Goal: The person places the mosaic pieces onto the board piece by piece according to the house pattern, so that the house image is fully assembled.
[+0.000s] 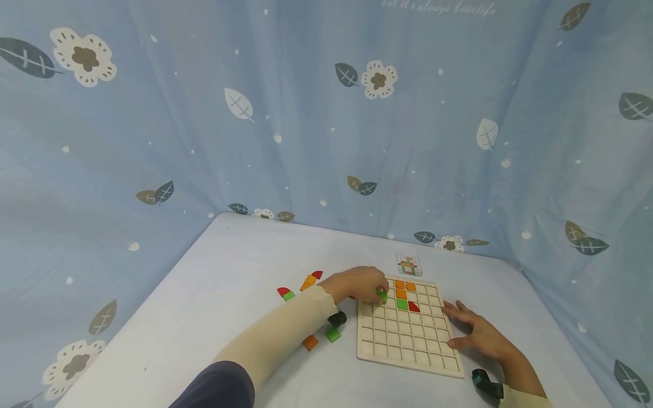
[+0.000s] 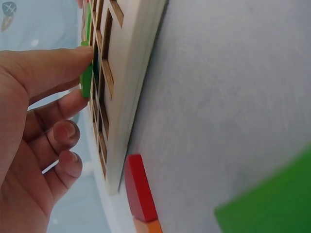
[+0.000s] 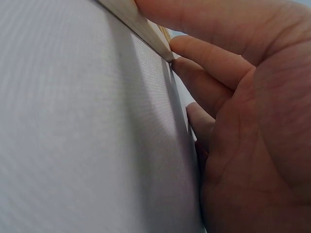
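Observation:
My left hand (image 1: 359,283) pinches a green tile (image 1: 382,296) between thumb and finger, over the upper left part of a pale wooden grid board (image 1: 398,356). In the left wrist view the green tile (image 2: 86,77) stands on edge against the grid, other fingers loosely bent. Two orange round tiles (image 1: 399,284), an orange square (image 1: 401,294), a green square (image 1: 402,304) and a red quarter-round tile (image 1: 414,307) lie in the board's cells. At the board's right edge, my right hand (image 1: 479,334) rests with fingers spread, touching the rim (image 3: 150,36).
Left of the board lie loose tiles, among them a green one (image 1: 333,334), an orange one (image 1: 310,342) and red ones (image 1: 317,274). A small pattern card (image 1: 409,265) lies behind the board. A blue patterned curtain (image 1: 306,113) hangs beyond the white tabletop (image 1: 255,249).

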Available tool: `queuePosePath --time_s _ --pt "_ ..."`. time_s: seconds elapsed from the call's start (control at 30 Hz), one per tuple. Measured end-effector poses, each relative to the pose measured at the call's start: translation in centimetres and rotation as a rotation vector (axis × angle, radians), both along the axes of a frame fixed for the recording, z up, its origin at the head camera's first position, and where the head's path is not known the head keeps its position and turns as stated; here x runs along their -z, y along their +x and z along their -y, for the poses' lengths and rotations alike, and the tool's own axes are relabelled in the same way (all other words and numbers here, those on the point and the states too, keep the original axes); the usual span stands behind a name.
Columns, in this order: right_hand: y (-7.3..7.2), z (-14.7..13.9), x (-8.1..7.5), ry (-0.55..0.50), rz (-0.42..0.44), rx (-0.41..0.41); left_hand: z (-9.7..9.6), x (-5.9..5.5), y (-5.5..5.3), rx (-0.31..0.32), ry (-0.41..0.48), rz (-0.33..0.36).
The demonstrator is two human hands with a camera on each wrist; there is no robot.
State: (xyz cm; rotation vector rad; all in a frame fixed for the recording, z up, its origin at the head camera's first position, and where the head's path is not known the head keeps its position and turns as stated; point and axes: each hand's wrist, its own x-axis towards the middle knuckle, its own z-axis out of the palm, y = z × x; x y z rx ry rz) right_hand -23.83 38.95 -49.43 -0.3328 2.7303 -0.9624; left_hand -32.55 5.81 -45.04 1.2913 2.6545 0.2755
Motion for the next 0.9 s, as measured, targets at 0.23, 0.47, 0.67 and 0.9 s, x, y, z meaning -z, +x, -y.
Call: queuePosePath --time_s 0.23,0.47,0.67,0.9 --pt "-0.1 -0.1 0.3 -0.010 -0.004 0.002 -0.8 0.2 0.0 0.038 0.019 -0.025" --pt "-0.2 -0.1 0.2 -0.023 0.000 0.005 -1.6 0.5 -0.4 0.041 0.019 -0.012" --pt "-0.2 0.0 0.2 -0.017 0.000 0.007 -2.0 0.9 -0.5 0.051 0.021 0.008" --pt "-0.2 0.0 0.2 -0.017 -0.010 0.003 -2.2 0.8 -0.5 0.048 0.024 0.030"
